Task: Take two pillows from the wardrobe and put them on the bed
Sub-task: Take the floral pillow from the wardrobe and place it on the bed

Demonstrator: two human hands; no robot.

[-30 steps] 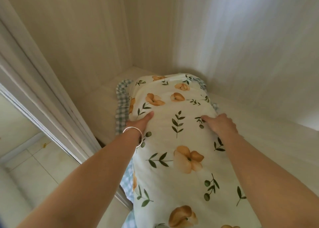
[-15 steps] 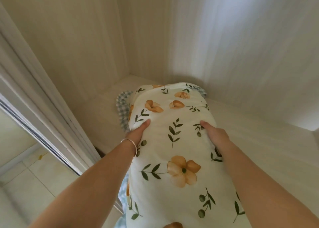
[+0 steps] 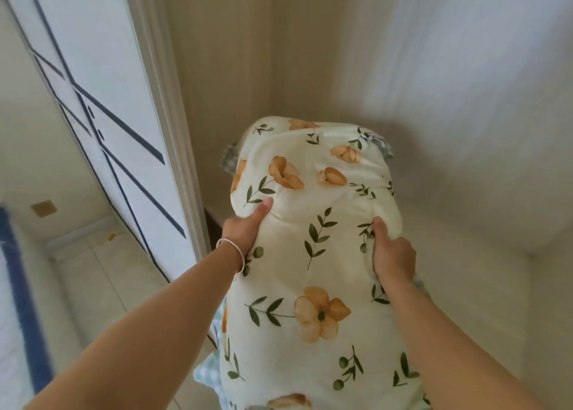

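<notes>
A cream pillow printed with orange flowers and green leaves is held up lengthwise in front of me, its far end still inside the beige wardrobe. My left hand, with a silver bracelet at the wrist, grips the pillow's left side, thumb pressed on top. My right hand clutches the right side, fingers dug into the fabric. A blue-and-white checked edge shows beneath the pillow at its far left and near my left forearm; I cannot tell whether it belongs to a second pillow.
The white wardrobe frame runs down on the left. Beyond it is a white panel with dark blue lines and a tiled floor. A blue-edged object stands at the far left. The wardrobe shelf lies to the right.
Both hands have closed on the pillow's sides and lifted it off the shelf towards me. The view has swung left, showing more of the room outside the wardrobe.
</notes>
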